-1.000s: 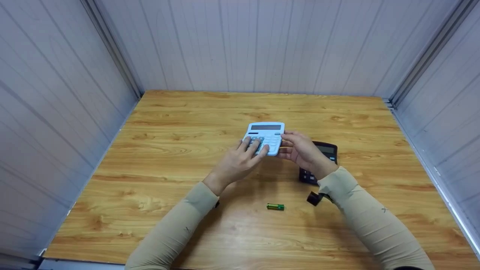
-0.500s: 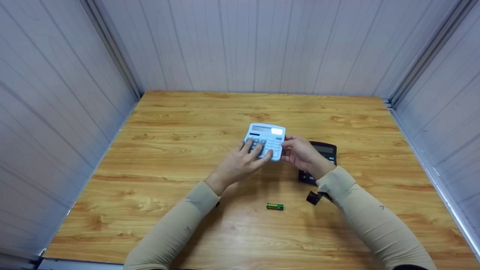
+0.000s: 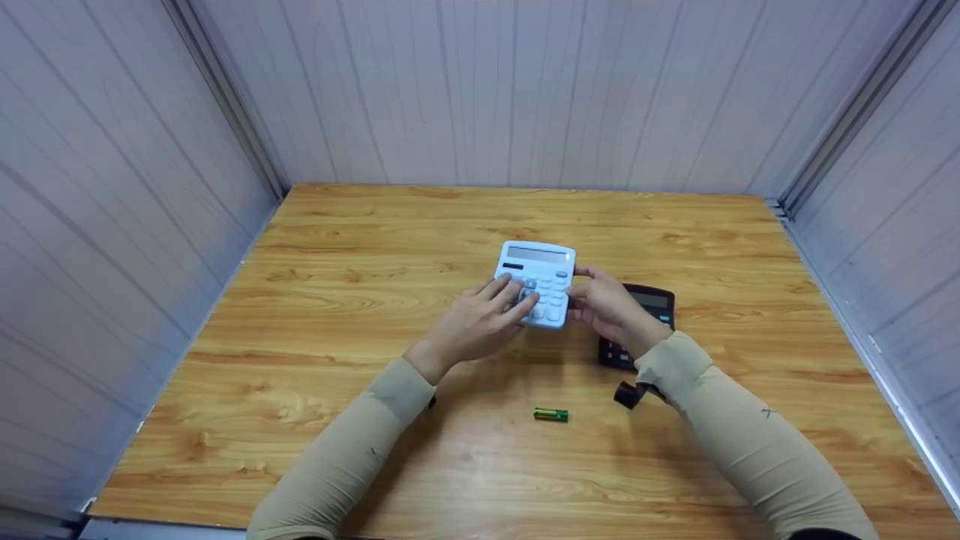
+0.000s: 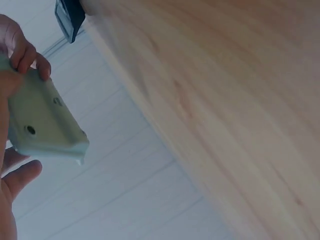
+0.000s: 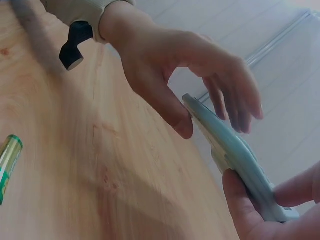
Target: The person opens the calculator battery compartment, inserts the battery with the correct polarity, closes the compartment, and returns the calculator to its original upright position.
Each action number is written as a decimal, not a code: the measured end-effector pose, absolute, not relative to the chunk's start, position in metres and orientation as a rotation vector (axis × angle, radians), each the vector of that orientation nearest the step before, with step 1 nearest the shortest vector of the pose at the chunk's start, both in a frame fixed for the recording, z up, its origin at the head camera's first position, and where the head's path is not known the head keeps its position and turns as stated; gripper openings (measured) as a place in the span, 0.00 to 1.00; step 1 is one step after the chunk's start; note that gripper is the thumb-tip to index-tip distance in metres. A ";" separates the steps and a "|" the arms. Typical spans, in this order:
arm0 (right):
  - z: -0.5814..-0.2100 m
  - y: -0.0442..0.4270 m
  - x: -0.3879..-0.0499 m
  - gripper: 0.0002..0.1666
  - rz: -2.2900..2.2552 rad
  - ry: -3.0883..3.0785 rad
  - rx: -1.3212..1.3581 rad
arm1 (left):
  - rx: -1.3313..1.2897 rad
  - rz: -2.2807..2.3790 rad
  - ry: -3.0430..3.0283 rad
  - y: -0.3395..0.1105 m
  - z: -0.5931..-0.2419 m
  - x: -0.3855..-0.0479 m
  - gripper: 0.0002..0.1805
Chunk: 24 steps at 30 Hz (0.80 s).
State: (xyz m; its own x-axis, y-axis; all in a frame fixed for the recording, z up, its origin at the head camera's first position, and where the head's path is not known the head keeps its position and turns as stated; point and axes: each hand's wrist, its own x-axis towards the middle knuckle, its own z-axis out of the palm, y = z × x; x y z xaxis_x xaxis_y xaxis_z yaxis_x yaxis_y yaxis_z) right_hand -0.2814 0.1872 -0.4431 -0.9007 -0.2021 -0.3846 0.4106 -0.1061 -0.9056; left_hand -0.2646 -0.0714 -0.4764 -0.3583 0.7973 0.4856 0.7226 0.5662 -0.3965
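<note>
A light blue calculator [image 3: 551, 289] is held tilted above the table, its screen end away from me. My right hand [image 3: 604, 300] grips its right edge, thumb at the front and fingers against the back. The back [image 4: 40, 115] shows in the left wrist view. Over the keys on the calculator's left half lies my left hand [image 3: 480, 315], fingers spread. In the right wrist view, the left hand's fingers [image 5: 240, 100] stand slightly off the key side, with the thumb near the lower edge.
A black calculator [image 3: 652, 300] lies on the wooden table [image 3: 337, 300], partly hidden by my right wrist. A green battery [image 3: 550, 414] lies nearer to me. Pale panel walls [image 3: 480, 90] stand at the back and both sides.
The light blue calculator has shifted slightly right and tilted to show more of its face. My left hand's fingers have moved over the keys, and my right hand keeps its grip.
</note>
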 end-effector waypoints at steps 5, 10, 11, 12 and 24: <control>-0.439 0.188 -0.283 0.36 -2.049 1.803 0.208 | -1.187 -0.119 -2.282 -0.078 -0.467 -0.270 0.34; -0.436 0.189 -0.287 0.37 -2.045 1.834 0.158 | -1.130 -0.387 -2.376 -0.082 -0.460 -0.274 0.32; -0.435 0.189 -0.287 0.37 -2.042 1.843 0.150 | -1.113 -0.430 -2.387 -0.082 -0.458 -0.275 0.31; -0.434 0.189 -0.288 0.38 -2.037 1.855 0.149 | -1.091 -0.467 -2.401 -0.082 -0.457 -0.275 0.31; -0.440 0.185 -0.297 0.36 -2.057 1.913 0.085 | -0.602 -1.196 -2.671 -0.079 -0.445 -0.291 0.27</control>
State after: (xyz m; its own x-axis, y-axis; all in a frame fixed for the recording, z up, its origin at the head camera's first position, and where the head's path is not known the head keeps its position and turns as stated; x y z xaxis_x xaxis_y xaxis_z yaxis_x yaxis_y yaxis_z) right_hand -0.2970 0.1851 -0.4403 -0.9440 -0.1978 -0.2641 0.2778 -0.0444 -0.9596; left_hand -0.2906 -0.0786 -0.4447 -0.9076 0.2969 0.2969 0.4192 0.6008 0.6806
